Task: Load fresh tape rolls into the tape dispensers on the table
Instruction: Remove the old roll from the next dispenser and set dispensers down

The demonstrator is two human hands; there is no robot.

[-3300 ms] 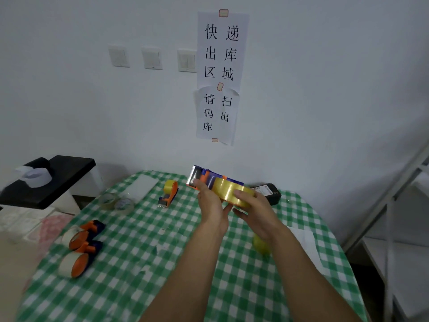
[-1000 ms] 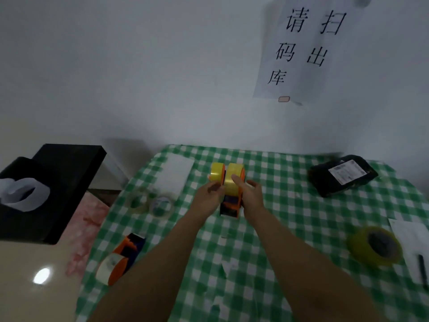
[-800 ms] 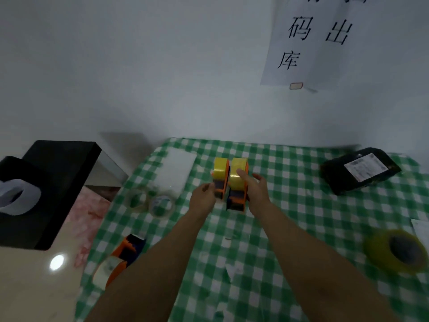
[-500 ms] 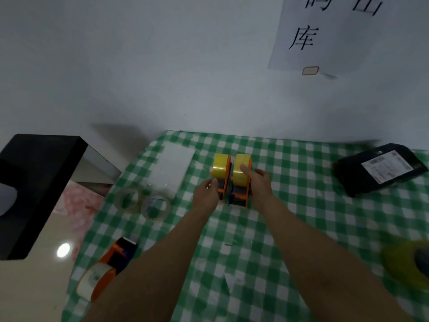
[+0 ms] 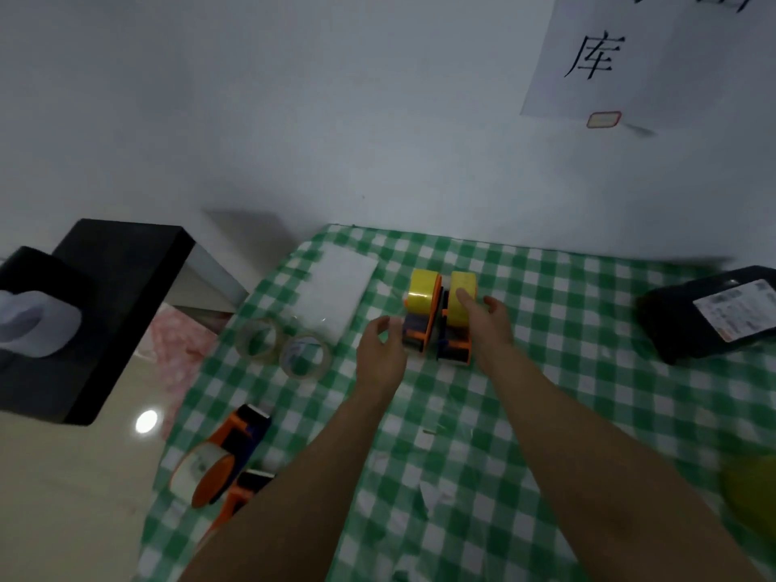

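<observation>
Two yellow-loaded dispensers (image 5: pixel 422 304) are sitting mid-frame on the desk (image 5: pixel 546 413); right grip (image 5: pixel 489 329) is resting open on one, left grip (image 5: pixel 380 359) hanging loose. The lower-left dispensers (image 5: pixel 218 459) and clear rolls (image 5: pixel 304 354) are probably waiting their turn.

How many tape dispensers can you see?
4: two yellow-loaded dispensers between left hand and right hand; white-loaded dispenser at the left edge; fourth dispenser beside it, partly hidden by the forearm.

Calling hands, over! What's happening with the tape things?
Left hand open beside left dispenser. Right hand resting on right dispenser. Both carry yellow rolls, side by side. Nothing between hands and dispensers.
</observation>
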